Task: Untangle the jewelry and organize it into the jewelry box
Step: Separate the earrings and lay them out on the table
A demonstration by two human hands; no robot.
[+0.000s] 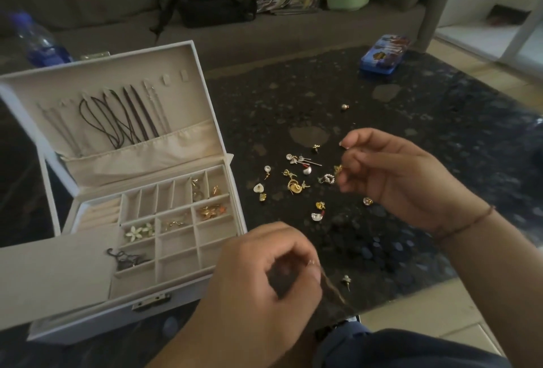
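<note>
I see a white, fabric-lined jewelry box standing open at the left edge of the dark, speckled, glossy table. Dark cords hang inside its lid; white flower earrings and a gold flower piece lie in separate square compartments. Loose earrings, gold, pearl and crystal, are scattered mid-table. My right hand is curled, fingertips pinching a small thin piece I cannot make out, just above the scatter. My left hand, near the front edge, is curled tight, pinching a fine blurred chain that trails down.
</note>
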